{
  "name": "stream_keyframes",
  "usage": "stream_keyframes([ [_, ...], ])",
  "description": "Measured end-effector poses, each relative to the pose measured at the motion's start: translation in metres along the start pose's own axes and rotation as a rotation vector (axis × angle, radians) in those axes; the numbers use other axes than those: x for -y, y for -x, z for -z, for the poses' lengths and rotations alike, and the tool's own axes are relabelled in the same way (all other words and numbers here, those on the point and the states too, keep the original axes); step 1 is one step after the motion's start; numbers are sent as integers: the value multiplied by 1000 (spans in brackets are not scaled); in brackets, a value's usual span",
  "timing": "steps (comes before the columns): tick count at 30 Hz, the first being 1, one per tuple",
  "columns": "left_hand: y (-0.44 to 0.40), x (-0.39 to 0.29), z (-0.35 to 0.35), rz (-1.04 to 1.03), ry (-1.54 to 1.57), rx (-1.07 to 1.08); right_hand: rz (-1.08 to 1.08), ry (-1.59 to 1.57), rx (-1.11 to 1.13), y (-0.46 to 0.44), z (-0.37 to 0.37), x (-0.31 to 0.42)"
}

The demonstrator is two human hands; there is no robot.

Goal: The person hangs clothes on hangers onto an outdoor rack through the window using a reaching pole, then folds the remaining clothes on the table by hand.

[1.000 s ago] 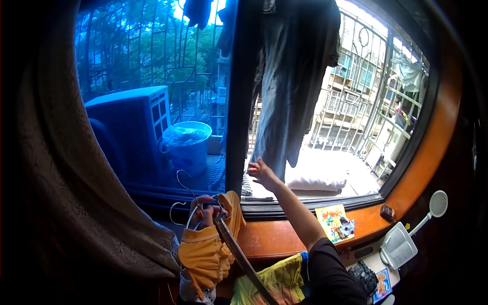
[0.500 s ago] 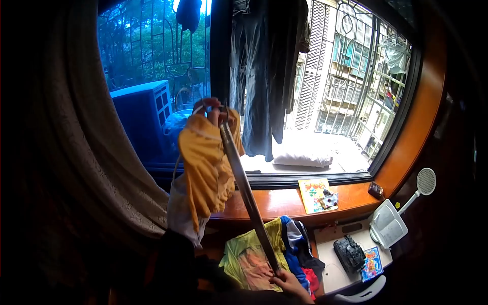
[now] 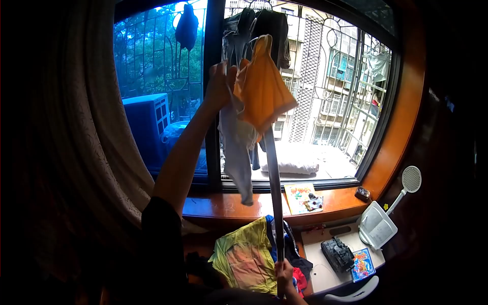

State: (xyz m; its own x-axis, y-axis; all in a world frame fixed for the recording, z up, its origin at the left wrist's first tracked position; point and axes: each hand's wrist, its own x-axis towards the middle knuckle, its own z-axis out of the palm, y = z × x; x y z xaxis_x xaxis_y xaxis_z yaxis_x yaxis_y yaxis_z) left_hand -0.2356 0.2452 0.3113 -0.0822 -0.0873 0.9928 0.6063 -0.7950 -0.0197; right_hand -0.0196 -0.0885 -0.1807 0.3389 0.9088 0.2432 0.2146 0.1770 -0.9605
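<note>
My right hand (image 3: 285,274) is wrapped round the lower part of a long metal pole (image 3: 275,178), which stands nearly upright. At the pole's upper end hang an orange garment (image 3: 264,91) and a white garment (image 3: 238,147), covering the pole's tip. A thin hanger wire shows beside the orange cloth. My left hand (image 3: 219,87) is raised at the left edge of these clothes, fingers closed on them; its exact grip is partly hidden. Dark trousers (image 3: 239,30) hang behind, in the window opening.
A yellow-green shirt (image 3: 244,254) and other clothes lie below the sill (image 3: 244,203). A booklet (image 3: 300,198) rests on the sill. At right are a small desk (image 3: 320,272), a black toy vehicle (image 3: 337,254) and a white fly swatter (image 3: 410,180). Metal bars (image 3: 356,101) stand outside.
The pole has swung more upright, and the orange and white clothes have moved up and right toward the window opening. My left hand has risen with them. My right hand stays on the pole.
</note>
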Motion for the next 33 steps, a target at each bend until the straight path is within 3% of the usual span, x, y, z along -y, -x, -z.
stream_keyframes([
  [1,3,0,7,-7,2,-2,-9,-48,15,-20,-4,27],
  [3,24,-9,28,176,131,249,30,-84,54,-64,-10,47],
  [5,42,-40,56,63,-159,179,-11,-194,89,-110,-16,83],
  [7,67,-51,85,117,-210,349,8,-133,79,-154,-24,131],
  [9,100,-63,111,298,-154,428,-8,-179,101,-212,-30,138],
  [13,176,-58,161,418,-44,537,35,-191,149,-303,-54,187],
  [20,274,-41,203,709,26,477,-78,-183,166,-428,-121,264],
  [25,302,-22,217,776,33,460,-58,-280,294,-508,-145,267],
  [33,337,4,223,833,-22,483,-49,-285,386,-500,-136,229],
])
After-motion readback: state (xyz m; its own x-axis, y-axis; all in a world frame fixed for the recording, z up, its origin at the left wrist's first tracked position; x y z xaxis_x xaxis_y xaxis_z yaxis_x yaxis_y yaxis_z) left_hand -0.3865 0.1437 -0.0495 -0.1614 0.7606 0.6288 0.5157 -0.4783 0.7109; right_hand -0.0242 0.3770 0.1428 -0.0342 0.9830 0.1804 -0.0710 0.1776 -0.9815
